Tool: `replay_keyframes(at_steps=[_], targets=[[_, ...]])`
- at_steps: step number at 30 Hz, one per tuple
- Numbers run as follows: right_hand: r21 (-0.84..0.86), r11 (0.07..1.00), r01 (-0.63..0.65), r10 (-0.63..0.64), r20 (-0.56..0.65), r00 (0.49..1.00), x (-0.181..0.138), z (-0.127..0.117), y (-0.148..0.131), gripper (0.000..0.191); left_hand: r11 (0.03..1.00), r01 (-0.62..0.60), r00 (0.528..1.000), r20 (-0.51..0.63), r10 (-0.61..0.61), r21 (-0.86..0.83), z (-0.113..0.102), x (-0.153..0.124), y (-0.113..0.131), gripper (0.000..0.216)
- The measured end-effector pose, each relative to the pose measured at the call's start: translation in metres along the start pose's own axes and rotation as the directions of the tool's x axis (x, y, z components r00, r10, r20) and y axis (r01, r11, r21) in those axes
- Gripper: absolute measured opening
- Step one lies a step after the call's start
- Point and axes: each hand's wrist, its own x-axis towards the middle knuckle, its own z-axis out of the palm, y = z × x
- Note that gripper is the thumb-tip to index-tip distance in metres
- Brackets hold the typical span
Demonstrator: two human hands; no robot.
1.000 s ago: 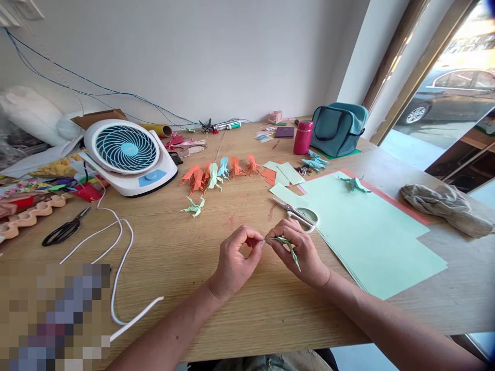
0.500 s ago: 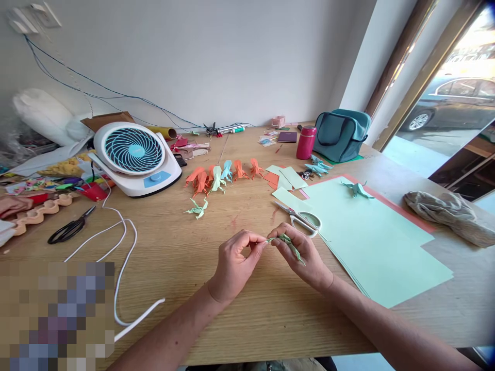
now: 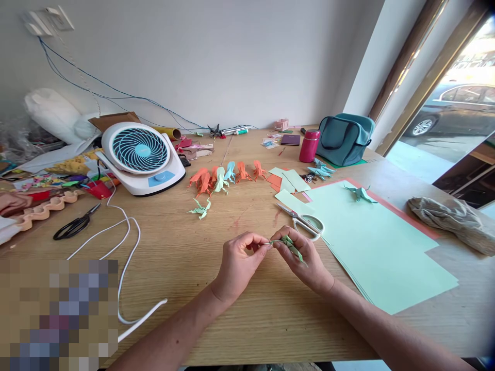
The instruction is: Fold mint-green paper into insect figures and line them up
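Note:
Over the wooden table (image 3: 185, 257), both my hands pinch a small folded green paper figure (image 3: 289, 245). My left hand (image 3: 237, 265) grips its thin left tip between thumb and forefinger. My right hand (image 3: 305, 257) is closed round its body, and a pointed end sticks out over the knuckles. White-handled scissors (image 3: 305, 221) lie just beyond my right hand, on the edge of a stack of pale green sheets (image 3: 379, 242). Farther back stands a row of folded orange, green and blue paper figures (image 3: 224, 176). One green figure (image 3: 201, 207) lies apart in front of that row.
A white desk fan (image 3: 141, 157) with a white cable (image 3: 124, 257) sits at the left, black scissors (image 3: 75, 226) near it. A teal bag (image 3: 344, 139), a red flask (image 3: 309, 146) and a crumpled brown bag (image 3: 448, 216) lie to the right. Craft clutter fills the far left.
The hands keep their pinch on the green figure, and its pointed end has turned slightly towards the right. The camera has shifted, so everything sits a little more to the right and lower.

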Motion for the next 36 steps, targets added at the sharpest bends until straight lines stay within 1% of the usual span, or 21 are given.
replay_keyframes(at_steps=[3, 6, 9, 13, 18, 24, 30, 33, 36], targets=[[0.068, 0.996, -0.053, 0.054, -0.011, 0.998, 0.000, 0.000, 0.002, 0.016, 1.000, -0.004, 1.000, 0.003, 0.004, 0.000, 0.000, 0.000, 0.000, 0.008], [0.114, 0.990, -0.087, 0.083, 0.035, 0.996, 0.001, -0.002, 0.001, 0.021, 1.000, -0.029, 1.000, 0.005, 0.029, -0.013, 0.000, 0.000, 0.000, 0.004], [0.135, 0.984, -0.112, 0.105, 0.055, 0.993, 0.002, -0.004, -0.003, 0.026, 0.999, -0.029, 0.999, 0.017, 0.029, -0.021, 0.000, 0.000, 0.001, 0.005], [0.152, 0.980, -0.128, 0.121, 0.053, 0.991, 0.004, -0.003, -0.007, 0.031, 0.999, -0.031, 1.000, 0.002, 0.031, 0.015, 0.000, -0.001, 0.002, 0.008], [0.158, 0.973, -0.168, 0.164, 0.042, 0.986, 0.004, 0.000, -0.003, 0.035, 0.992, -0.098, 0.995, -0.024, 0.100, 0.075, 0.001, -0.002, 0.002, 0.008], [0.184, 0.965, -0.185, 0.182, 0.038, 0.983, 0.003, 0.001, 0.000, 0.033, 0.979, -0.149, 0.987, -0.033, 0.155, 0.142, 0.005, -0.005, 0.000, 0.011], [0.199, 0.960, -0.196, 0.194, 0.034, 0.981, 0.002, 0.002, -0.001, 0.033, 0.978, -0.147, 0.988, -0.030, 0.153, 0.145, 0.009, -0.006, -0.003, 0.011], [0.206, 0.959, -0.193, 0.187, 0.044, 0.981, 0.002, 0.002, -0.001, 0.032, 0.980, -0.138, 0.990, -0.007, 0.141, 0.140, 0.010, -0.007, -0.004, 0.013], [0.217, 0.963, -0.159, 0.152, 0.049, 0.987, 0.003, 0.001, -0.002, 0.029, 0.981, -0.139, 0.990, 0.030, 0.136, 0.133, 0.010, -0.009, -0.005, 0.013]])
